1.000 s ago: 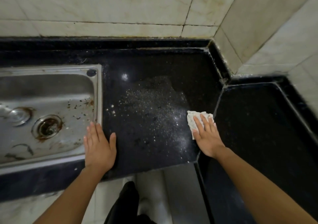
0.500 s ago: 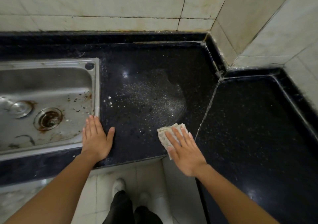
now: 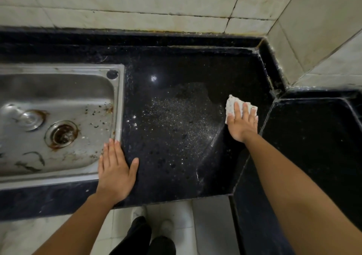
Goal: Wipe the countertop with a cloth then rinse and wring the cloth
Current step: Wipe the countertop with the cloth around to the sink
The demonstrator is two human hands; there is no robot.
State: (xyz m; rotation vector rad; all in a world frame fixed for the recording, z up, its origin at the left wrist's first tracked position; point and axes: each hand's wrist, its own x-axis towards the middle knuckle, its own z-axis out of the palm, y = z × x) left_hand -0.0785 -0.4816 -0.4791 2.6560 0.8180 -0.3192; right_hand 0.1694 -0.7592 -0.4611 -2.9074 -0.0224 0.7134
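A black speckled countertop (image 3: 176, 64) fills the middle of the view, with a wet patch and pale specks at its centre. My right hand (image 3: 242, 123) presses flat on a small whitish cloth (image 3: 231, 102) near the right side of this slab, fingers spread over it. The cloth's far corners stick out beyond my fingertips. My left hand (image 3: 115, 172) lies flat and bare on the counter's front part, its fingertips touching the sink's right rim.
A stainless steel sink (image 3: 119, 101) with a rusty drain (image 3: 62, 134) and dirt specks sits at left. A second black slab (image 3: 313, 137) angles off to the right. Tiled walls (image 3: 137, 3) close the back and right corner. Floor and my feet show below.
My right hand has slid the cloth from near the counter's front edge away from me and to the right, leaving a wiped streak. My left hand has stayed by the sink rim.
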